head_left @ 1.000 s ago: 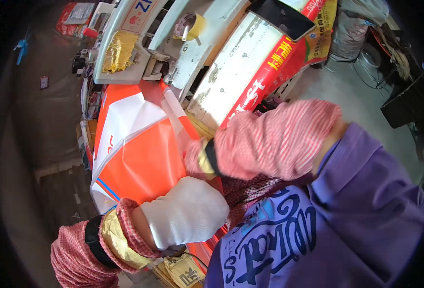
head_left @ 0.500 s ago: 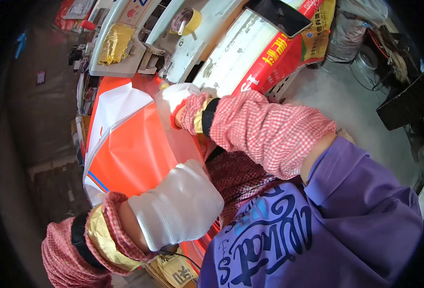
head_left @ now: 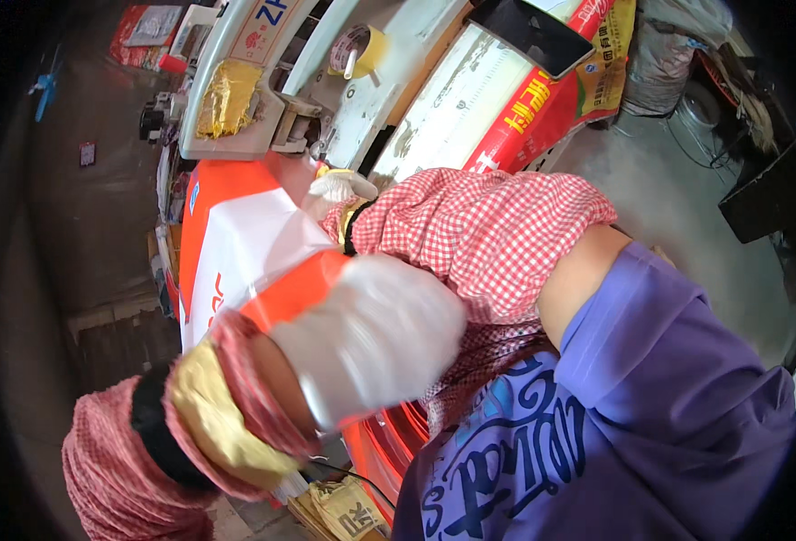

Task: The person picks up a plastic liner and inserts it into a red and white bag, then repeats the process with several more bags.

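Note:
My left hand (head_left: pixel 375 338), in a white knit glove, is smeared by motion over the near right part of an orange-and-white plastic sheet (head_left: pixel 236 239). Its fingers are hidden, so its grip on the sheet cannot be made out. My right hand (head_left: pixel 342 187), also in a white glove, lies by the sheet's far right edge, close to a white machine resembling a sewing machine (head_left: pixel 236 54). Its fingers are mostly out of sight behind the glove's back. Red checked sleeves cover both forearms.
A yellow tape roll (head_left: pixel 362 52) rests on the machine. Right of it, a dark flat device (head_left: pixel 533 36) lies on a worn white surface beside a red-and-yellow printed bag (head_left: pixel 551 104). Folded orange-red sheets (head_left: pixel 393 442) lie below my left hand. A black box (head_left: pixel 768 194) stands far right.
My left hand has moved right and slightly up, toward my right forearm. The sheet has shifted, showing more white and less orange. My right hand stays near the machine.

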